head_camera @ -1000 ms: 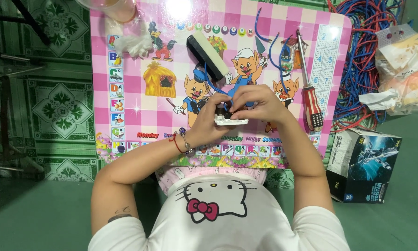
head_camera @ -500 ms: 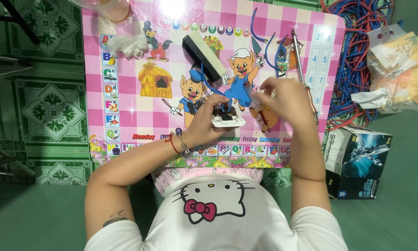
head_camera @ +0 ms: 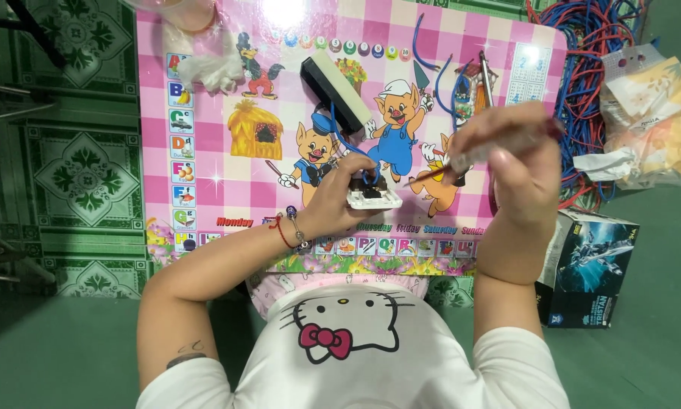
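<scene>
Table (head_camera: 204,113), pink check with cartoon print, fills the view; the person sits at its 6 o'clock edge.

Cardboard box (head_camera: 590,265) lies on the floor at 4 o'clock of the table. Wire bundle (head_camera: 582,68), red and blue, lies at 2 o'clock. Black-and-cream block (head_camera: 336,91) lies on the table at 12 o'clock of the hands.

Change: one second ago both hands were together over the socket (head_camera: 374,195). Now the right hand (head_camera: 514,163) has lifted away to 3 o'clock of it, well apart, and is closed around a screwdriver (head_camera: 461,160), handle in the fist, tip pointing back toward the socket but not touching it. The tool no longer lies at the table's right edge.

Left hand (head_camera: 336,201) has stayed put: fingers pinch the white socket from its 9 o'clock side, holding it flat on the table near the 6 o'clock edge. A blue wire (head_camera: 348,140) loops out of it toward 12 o'clock.

Judgement: holding phase over; the work on the socket moves to tool use, with the part steadied by one hand only.
</scene>
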